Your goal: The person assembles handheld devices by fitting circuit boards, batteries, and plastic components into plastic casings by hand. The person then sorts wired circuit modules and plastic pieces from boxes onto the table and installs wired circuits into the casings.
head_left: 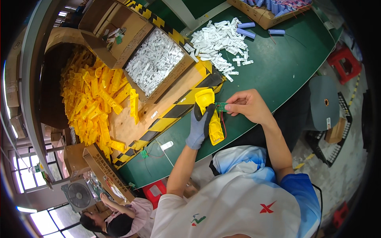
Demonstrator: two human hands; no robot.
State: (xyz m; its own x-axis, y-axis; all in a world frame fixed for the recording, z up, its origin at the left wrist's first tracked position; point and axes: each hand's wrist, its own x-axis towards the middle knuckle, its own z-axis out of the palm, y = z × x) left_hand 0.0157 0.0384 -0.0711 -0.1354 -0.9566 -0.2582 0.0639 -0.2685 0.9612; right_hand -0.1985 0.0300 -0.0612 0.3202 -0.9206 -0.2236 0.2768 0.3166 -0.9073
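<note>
Cylinders (pixel 246 33) and white pieces (pixel 218 39) lie beyond right hand (pixel 252 106).

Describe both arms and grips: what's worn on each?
The left grip wears a grey-and-black glove ending at the wrist; the right grip is bare. Both forearms are bare, no cables or markings visible. The short left sleeve is white, the right sleeve blue.

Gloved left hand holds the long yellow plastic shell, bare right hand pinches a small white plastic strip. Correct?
Wrong on the pinched item. The head view shows the bare right hand pinching a small green rectangular circuit board. The gloved left hand does hold the long yellow plastic shell.
</note>
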